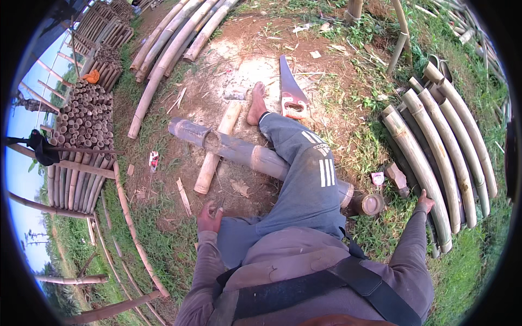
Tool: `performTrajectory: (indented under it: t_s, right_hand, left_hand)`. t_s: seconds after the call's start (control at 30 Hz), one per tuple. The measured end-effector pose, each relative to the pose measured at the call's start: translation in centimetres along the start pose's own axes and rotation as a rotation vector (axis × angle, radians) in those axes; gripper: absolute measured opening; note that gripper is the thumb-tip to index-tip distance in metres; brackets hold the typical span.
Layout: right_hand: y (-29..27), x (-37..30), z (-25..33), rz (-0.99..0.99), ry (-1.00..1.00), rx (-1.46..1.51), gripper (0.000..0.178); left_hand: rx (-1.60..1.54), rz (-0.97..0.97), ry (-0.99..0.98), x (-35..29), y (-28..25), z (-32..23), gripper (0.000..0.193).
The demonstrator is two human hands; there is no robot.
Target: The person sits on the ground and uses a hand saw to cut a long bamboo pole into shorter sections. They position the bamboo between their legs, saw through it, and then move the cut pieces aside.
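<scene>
My right hand point(426, 202) is at the near-left pole of a bamboo pile, its fingers closed over the edge of that bamboo pole point(417, 157). My left hand point(209, 217) is beside my left knee with curled fingers; a small dark thing shows at the fingertips, too small to name. A thick greenish bamboo pole point(239, 150) passes under my bent right leg and rests across a shorter, paler bamboo piece point(208, 173). Beyond my bare foot lies a handsaw point(292, 89) with its blade pointing away.
A short bamboo cup-like piece point(372, 205), a pink-and-white packet point(377, 178) and a wooden block point(396, 176) lie by the right pile. A red-and-white packet point(154, 161) is on the left. Long bamboo poles point(168, 51) lie at the far left, near stacked bamboo point(84, 117) and a bamboo rail point(130, 217).
</scene>
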State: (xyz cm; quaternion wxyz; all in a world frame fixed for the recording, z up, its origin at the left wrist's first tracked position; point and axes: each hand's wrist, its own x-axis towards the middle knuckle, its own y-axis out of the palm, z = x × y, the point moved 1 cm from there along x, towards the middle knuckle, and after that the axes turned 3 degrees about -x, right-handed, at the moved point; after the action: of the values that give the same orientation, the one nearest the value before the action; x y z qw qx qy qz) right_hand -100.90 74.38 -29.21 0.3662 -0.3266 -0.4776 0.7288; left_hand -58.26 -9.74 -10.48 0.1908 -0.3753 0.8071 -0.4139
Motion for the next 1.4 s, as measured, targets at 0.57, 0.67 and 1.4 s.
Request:
performTrajectory:
  t_s: [0.57, 0.67, 1.4]
  right_hand:
    - [-8.2, -20.0, 22.8, 0.058, -0.846, 0.488, 0.054]
    - [-10.2, -33.6, 27.0, 0.157, -1.297, 0.624, 0.037]
    - [-5.9, -59.3, 22.0, 0.395, -2.139, -0.346, 0.040]
  left_hand:
    - [0.138, 0.036, -0.064, -5.0, 4.0, 1.4, 0.048]
    - [0.164, 0.017, -0.004, -5.0, 3.8, 0.9, 0.046]
    - [0.107, 0.034, -0.061, -6.2, 3.1, 0.9, 0.046]
